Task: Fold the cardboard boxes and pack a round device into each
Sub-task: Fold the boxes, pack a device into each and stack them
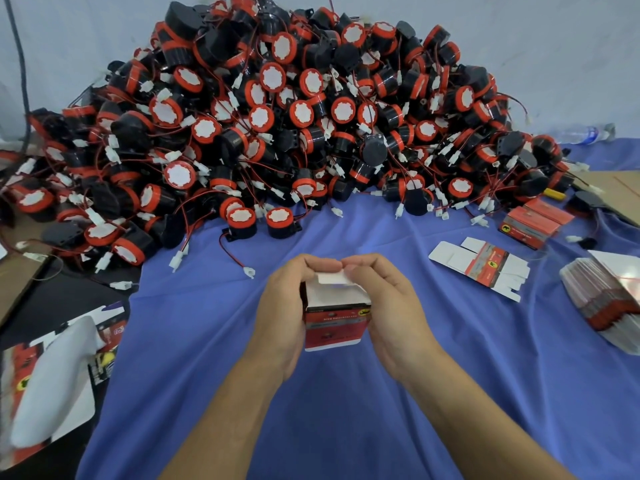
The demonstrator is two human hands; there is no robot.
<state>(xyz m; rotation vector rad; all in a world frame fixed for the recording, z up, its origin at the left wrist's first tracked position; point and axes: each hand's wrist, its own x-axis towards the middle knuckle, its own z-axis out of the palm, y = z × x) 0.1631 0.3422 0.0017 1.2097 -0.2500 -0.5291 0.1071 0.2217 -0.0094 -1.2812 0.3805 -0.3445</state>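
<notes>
Fingertips [313, 264] of both hands pinch the white top flap [333, 279]. The left hand [282, 310] and right hand [393, 308] clasp the red cardboard box [336, 329] between them, upright, open end up. The nearest round device [278, 221] lies beyond it, slightly nearer the left hand.

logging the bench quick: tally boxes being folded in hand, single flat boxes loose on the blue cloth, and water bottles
box being folded: 1
loose flat box: 1
water bottle: 1
total: 3

Packing workshop, heaped round devices [277, 109], flat boxes [479, 266]
</notes>
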